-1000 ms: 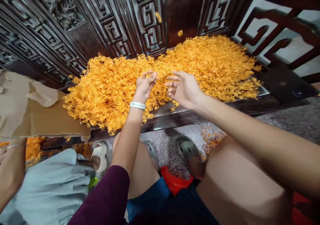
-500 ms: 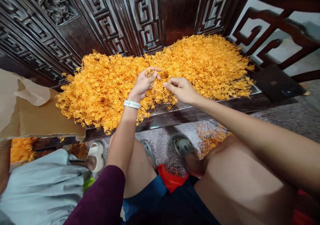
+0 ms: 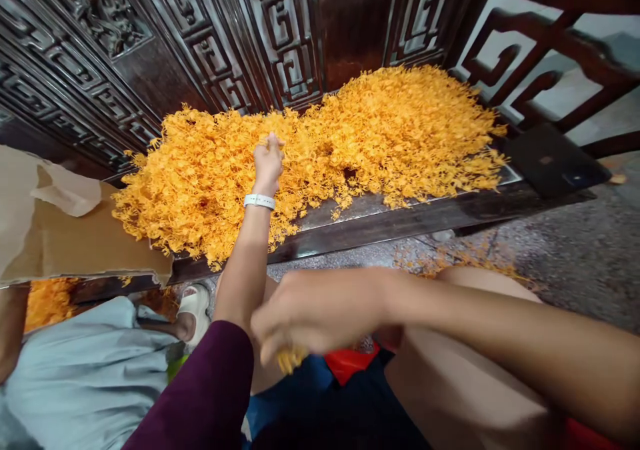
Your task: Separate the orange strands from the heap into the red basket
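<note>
A long heap of orange flower-like pieces covers much of the dark wooden bench. My left hand, with a white band at the wrist, reaches over the left part of the heap, its fingers drawn together; whatever they hold is too small to make out. Low over my lap, my right hand is closed and blurred by motion. An orange piece sticks out below its fingers.
Cardboard lies at the left beside a person in a light skirt. A dark tablet-like object rests on the bench's right end. Orange bits lie on the floor. Carved wood panels stand behind; a red item is between my legs.
My right hand has swung down and left from the heap to my lap, with an orange piece in it. My left hand has moved slightly left, its fingers now drawn together.
</note>
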### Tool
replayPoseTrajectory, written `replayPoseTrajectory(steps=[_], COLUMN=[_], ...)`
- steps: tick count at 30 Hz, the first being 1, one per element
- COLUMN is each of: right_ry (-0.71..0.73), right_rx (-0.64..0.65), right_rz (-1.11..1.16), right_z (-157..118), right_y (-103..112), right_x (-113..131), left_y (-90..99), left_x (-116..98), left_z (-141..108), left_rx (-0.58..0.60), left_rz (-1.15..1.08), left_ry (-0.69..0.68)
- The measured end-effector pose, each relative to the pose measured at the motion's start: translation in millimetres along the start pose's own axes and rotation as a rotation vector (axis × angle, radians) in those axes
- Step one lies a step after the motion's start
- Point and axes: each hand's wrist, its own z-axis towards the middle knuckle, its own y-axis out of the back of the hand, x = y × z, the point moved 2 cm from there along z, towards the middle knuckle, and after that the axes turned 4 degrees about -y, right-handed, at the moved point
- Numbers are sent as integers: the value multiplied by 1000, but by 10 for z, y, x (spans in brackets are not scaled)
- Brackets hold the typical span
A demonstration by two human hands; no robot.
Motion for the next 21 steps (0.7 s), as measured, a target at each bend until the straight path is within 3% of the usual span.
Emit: replayPoseTrajectory(steps=[1, 2, 5, 7, 8, 11, 14, 16, 19, 21], right_ry=[7, 18, 61, -59, -156, -315, -287, -275, -243, -224], right_rx=[-134, -361, -886, -1204, -1303, -1390, -1462, -1491, -1361, -1293], right_rz=[157, 315, 516, 668, 721, 637, 382, 360, 379, 262], right_z=[-39, -108, -393, -571, -632, -695, -699, -711, -719, -714], right_y=[165, 391, 1075, 1377, 1459, 1545, 1581, 1613, 1652, 1659], right_x=[5, -10, -154, -364, -483, -760, -850, -862, -878, -895], left_y=[3, 3, -15, -35, -43, -53, -61, -63, -52, -39], left_x=[-25, -59, -162, -205, -221, -262, -305, -334, -362, -370], left_z=[-16, -39, -146, -227, -264, -359, -435, -478, -521, -523], left_rx=[10, 18, 46, 79, 101, 212, 447, 601, 717, 695], left_rz=[-31, -48, -36, -18, -13, -12, -4, 5, 34, 61], left_ry=[25, 27, -4, -14, -20, -15, 14, 12, 9, 11])
